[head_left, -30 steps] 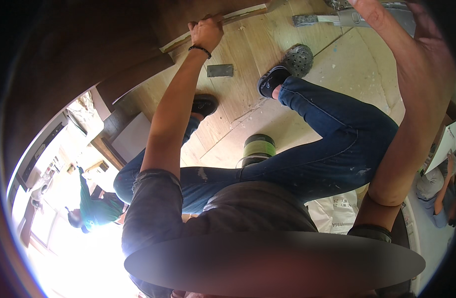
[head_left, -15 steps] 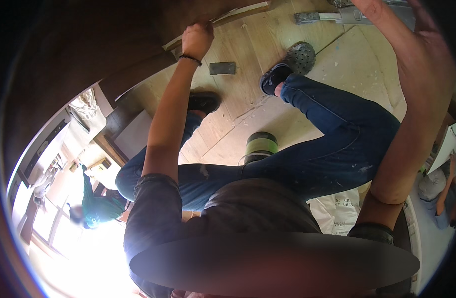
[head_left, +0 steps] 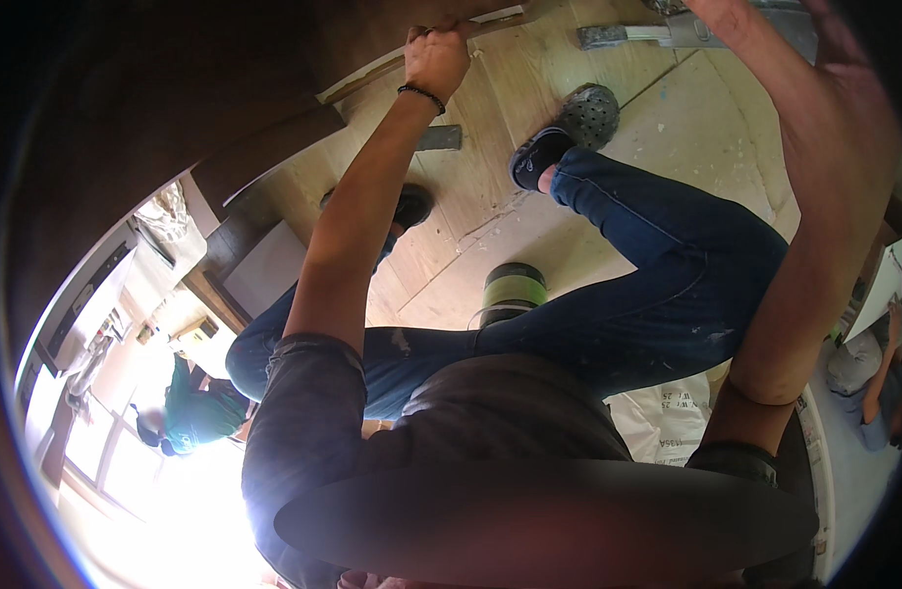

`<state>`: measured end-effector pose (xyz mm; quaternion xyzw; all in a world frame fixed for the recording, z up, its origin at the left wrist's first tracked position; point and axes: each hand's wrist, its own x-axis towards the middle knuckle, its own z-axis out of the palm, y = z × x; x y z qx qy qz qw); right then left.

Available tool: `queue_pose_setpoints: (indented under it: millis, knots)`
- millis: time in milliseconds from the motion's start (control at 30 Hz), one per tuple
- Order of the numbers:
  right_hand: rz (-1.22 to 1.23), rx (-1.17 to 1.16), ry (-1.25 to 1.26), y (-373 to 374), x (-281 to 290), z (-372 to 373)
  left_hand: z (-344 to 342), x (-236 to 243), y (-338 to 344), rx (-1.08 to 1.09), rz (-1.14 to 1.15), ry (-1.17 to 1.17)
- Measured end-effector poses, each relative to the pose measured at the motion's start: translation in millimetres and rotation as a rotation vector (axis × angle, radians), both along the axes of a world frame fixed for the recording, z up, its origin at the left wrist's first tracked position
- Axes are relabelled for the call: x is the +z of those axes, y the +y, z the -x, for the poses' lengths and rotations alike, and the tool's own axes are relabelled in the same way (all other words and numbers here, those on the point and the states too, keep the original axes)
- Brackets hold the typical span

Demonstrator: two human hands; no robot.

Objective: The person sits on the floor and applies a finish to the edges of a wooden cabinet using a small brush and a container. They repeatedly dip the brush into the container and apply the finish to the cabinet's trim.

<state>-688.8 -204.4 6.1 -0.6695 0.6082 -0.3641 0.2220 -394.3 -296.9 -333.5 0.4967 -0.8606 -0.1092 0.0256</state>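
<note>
My left hand (head_left: 437, 61) is closed, its knuckles against the pale lower edge of a large dark panel (head_left: 225, 69). Whatever its fingers hold, if anything, is hidden. A grey rectangular block (head_left: 440, 137) lies on the floor just below that wrist, partly covered by it. At the upper right, my right hand (head_left: 832, 93) is raised with its thumb stretched away from the other fingers. Part of it passes out of the picture, and I see nothing held in it. Beyond its thumb lies a brush-like tool (head_left: 623, 35) with a grey end, beside a flat grey piece (head_left: 701, 27).
Between my legs stands a dark round container (head_left: 515, 292) with a light green band. A white printed bag (head_left: 667, 422) is behind my right thigh. One person in green (head_left: 200, 407) is at the far left, another person (head_left: 858, 378) at the right edge. Wood-look flooring (head_left: 490, 88) spreads below.
My left hand has slid to the right along the panel's edge, and its forearm now covers part of the grey block. My right hand has barely moved.
</note>
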Motion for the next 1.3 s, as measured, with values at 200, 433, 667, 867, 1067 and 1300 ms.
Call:
queue_pose_setpoints:
  millis: [200,433,667,867,1067,1300]
  knots:
    - [0.0,-0.004,-0.001,1.0,-0.3,1.4,6.9,2.8,-3.5,-0.022,0.009,0.017]
    - [0.0,0.002,-0.003,0.7,-0.9,0.5,3.9,-7.2,-9.6,-0.075,0.037,-0.04]
    - [-0.003,-0.002,-0.003,0.7,0.0,-2.4,-8.2,-0.9,-7.6,-0.079,0.03,-0.055]
    - [0.003,-0.001,-0.002,-0.6,-0.2,-4.3,-29.0,-3.0,-5.4,-0.06,0.034,-0.089]
    - [0.006,-0.007,-0.01,1.6,-0.5,-5.9,-39.2,1.6,-2.0,-0.014,0.02,-0.099]
    - [0.001,-0.017,-0.018,-0.3,-2.5,-6.4,-59.8,0.9,-1.4,-0.021,0.044,-0.16]
